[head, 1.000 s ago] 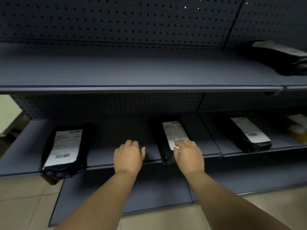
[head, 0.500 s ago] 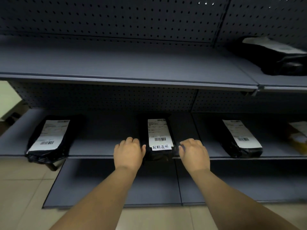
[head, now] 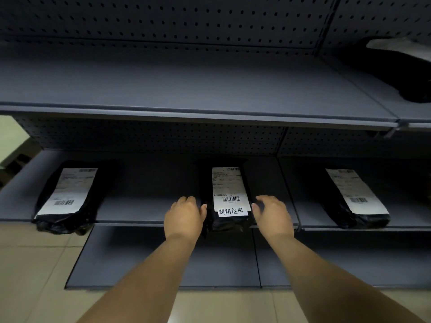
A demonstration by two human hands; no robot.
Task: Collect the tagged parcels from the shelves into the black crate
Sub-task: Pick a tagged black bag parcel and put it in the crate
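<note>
On the middle shelf [head: 144, 210], at its front edge, my two hands flank the tagged parcel [head: 229, 220], a black bag lying lengthwise. My left hand [head: 184, 217] sits just beside its left side, fingers [head: 186, 200] loosely curled on the shelf, thumb tip next to the bag; whether it touches I cannot tell. My right hand [head: 272, 217] is just beside the right side, fingers [head: 268, 199] spread and relaxed, thumb close to the bag's edge. Neither hand grasps anything.

The parcel carries a white shipping label [head: 229, 187] with barcodes at its top and bottom; the small print is too fine to read. Below it a white tag [head: 232, 211] bears handwritten characters: 超期退回.

Two more black parcels with barcoded labels lie on the same level, one far left [head: 67, 197], one to the right [head: 354, 199]; neither shows a handwritten tag. Another dark bag [head: 401, 73] lies on the upper shelf at right.
</note>
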